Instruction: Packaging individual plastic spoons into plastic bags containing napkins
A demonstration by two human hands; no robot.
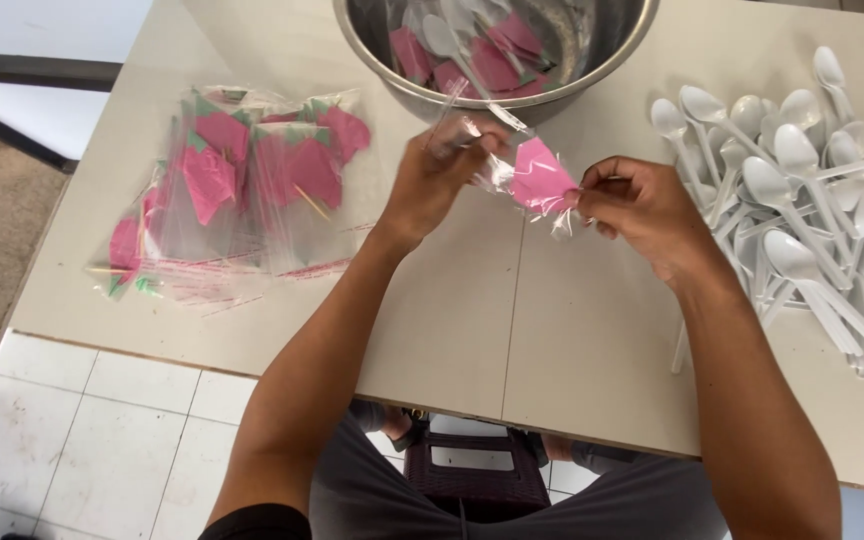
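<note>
Both hands work above the middle of the desk. The left hand pinches the upper end of a clear plastic sleeve; its fingers are clenched on the film. The right hand grips the lower end of the same sleeve, fingertips closed on a pink napkin inside it. The sleeve is held off the desk, just in front of a steel bowl containing packed spoons and pink napkins. Left of the hands lies a pile of empty sleeves with pink napkins. Right of the hands lies a heap of white plastic spoons, close to the right wrist.
</note>
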